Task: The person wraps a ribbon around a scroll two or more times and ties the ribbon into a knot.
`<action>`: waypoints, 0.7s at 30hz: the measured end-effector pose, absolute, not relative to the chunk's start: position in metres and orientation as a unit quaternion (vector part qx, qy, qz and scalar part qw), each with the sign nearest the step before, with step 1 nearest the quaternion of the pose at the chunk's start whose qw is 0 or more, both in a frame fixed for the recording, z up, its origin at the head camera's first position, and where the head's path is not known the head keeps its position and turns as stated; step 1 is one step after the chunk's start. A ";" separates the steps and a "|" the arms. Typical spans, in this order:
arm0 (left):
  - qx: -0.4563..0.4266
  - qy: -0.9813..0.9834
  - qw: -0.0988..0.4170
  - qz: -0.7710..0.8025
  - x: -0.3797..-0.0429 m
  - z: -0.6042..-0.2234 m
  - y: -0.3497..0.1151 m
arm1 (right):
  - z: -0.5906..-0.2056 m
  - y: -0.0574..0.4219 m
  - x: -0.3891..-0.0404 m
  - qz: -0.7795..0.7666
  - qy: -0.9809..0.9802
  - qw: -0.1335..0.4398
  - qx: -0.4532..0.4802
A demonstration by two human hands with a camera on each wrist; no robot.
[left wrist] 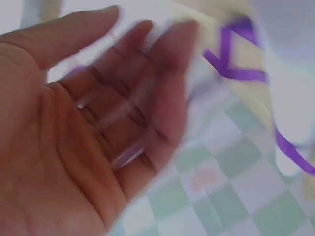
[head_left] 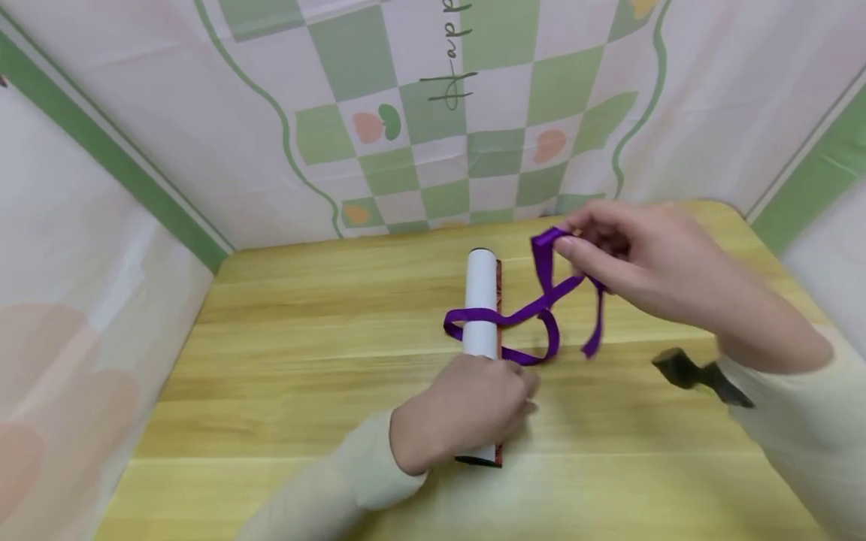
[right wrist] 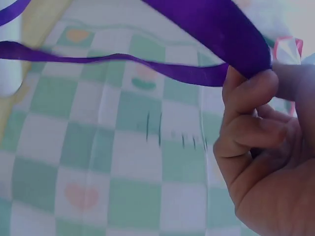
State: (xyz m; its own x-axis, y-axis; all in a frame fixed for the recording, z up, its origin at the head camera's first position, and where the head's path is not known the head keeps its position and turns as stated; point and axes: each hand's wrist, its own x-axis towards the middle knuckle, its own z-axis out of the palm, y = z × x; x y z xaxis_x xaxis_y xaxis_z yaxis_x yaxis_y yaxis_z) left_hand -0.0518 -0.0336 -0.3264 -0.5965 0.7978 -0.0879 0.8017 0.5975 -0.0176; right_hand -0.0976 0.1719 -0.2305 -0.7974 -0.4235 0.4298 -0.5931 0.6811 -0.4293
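Note:
A white roll (head_left: pixel 481 279) with dark ends and a strip of red patterned edge lies lengthwise on the wooden table. Purple ribbon (head_left: pixel 523 312) passes over its middle and loops out at both sides. My right hand (head_left: pixel 636 263) pinches a folded length of this ribbon between thumb and fingers, above the table right of the roll; one tail hangs down. My left hand (head_left: pixel 470 406) is over the near part of the roll and hides some of it. In the left wrist view the left palm (left wrist: pixel 64 142) faces the camera, fingers loosely bent, holding nothing.
The wooden table (head_left: pixel 304 361) ends at the back against a green-and-white checked cloth (head_left: pixel 433 165). Pale cloth (head_left: pixel 74 248) also hangs at the left side. A dark piece (head_left: pixel 700 376) sticks out at the right cuff.

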 end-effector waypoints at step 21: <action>0.549 0.832 0.070 -0.046 -0.030 -0.335 0.011 | -0.263 0.027 -0.200 0.251 -0.869 -0.193 0.379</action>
State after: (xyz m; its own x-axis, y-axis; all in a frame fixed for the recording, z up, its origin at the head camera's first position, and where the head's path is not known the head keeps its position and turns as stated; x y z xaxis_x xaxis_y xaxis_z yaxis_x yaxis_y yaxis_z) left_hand -0.0304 0.0113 -0.3347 -0.3886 0.9063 -0.1660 0.9191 0.3941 0.0000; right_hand -0.2003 0.0269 -0.2628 -0.6375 -0.7566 -0.1459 -0.5624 0.5863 -0.5830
